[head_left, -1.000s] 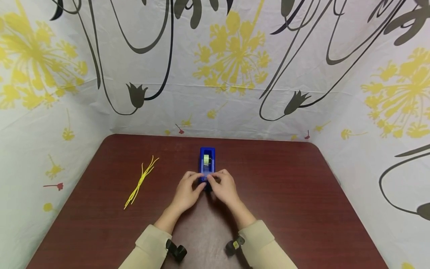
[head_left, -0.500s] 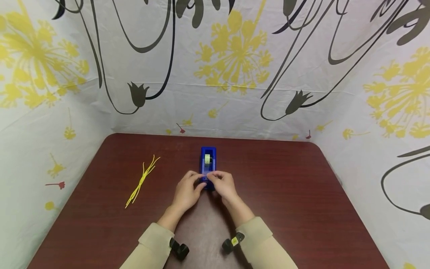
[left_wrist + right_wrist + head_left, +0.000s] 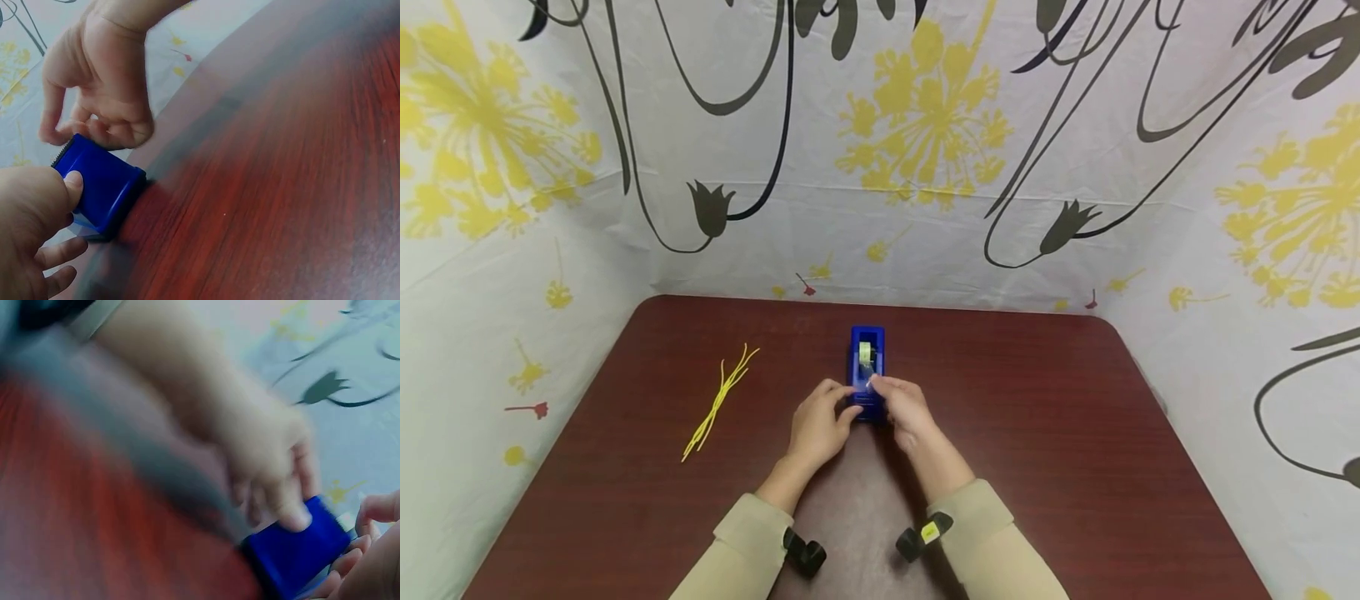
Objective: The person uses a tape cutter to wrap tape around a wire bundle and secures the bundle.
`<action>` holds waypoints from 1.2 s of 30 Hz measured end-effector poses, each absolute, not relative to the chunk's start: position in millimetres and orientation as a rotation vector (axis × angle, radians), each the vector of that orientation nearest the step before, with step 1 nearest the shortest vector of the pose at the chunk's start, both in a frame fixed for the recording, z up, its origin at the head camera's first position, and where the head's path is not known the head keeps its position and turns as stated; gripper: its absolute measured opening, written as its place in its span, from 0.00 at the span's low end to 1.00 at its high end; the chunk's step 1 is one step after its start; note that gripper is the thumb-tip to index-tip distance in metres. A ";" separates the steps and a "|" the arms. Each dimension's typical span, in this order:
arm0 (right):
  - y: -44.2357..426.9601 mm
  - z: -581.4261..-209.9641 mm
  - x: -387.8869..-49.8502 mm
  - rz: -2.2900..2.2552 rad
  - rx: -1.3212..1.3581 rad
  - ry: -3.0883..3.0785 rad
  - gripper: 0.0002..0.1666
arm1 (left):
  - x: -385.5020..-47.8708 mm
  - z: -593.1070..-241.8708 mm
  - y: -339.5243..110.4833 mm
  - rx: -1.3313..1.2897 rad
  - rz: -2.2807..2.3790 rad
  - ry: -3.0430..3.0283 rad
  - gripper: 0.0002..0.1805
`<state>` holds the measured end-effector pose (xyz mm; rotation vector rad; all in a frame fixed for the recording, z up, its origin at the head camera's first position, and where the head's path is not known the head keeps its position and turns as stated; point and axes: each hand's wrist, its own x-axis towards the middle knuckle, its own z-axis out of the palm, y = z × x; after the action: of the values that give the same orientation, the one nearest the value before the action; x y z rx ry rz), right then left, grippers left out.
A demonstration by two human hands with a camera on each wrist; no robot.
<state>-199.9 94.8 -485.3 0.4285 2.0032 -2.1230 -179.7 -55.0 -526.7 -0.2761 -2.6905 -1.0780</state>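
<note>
A blue tape dispenser with a roll of tape stands near the table's far edge. My left hand grips its near end from the left; in the left wrist view the thumb presses on its front face. My right hand is over the dispenser's right side, with thumb and forefinger pinched at the clear tape between roll and cutter. The toothed cutter shows in the left wrist view, right beside the right fingers. The tape end is hidden by these fingers.
Several yellow strands lie in a loose bundle on the dark red table, left of the dispenser. A patterned white cloth hangs behind the table and at both sides. Black cameras sit at both cuffs.
The right hand has turned at the wrist and its pinching fingertips have moved slightly away from me, toward the roll, off the dispenser's near end. The left hand keeps its grip.
</note>
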 end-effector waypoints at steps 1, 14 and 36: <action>95.8 -483.4 -200.9 -2.140 0.433 1.975 0.18 | -179.9 -526.8 -54.7 -0.273 -1.081 -2.688 0.17; 103.6 -469.5 -187.9 -2.311 0.449 1.596 0.11 | -179.4 -531.6 -54.9 -0.276 -1.116 -2.646 0.19; 98.5 -484.5 -180.8 -2.261 0.584 1.683 0.11 | -176.4 -532.7 -54.4 -0.267 -1.134 -2.649 0.19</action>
<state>-180.8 98.5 -484.5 0.5836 1.6830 -2.2606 -176.4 -54.4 -532.7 -0.2667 -2.6491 -1.1339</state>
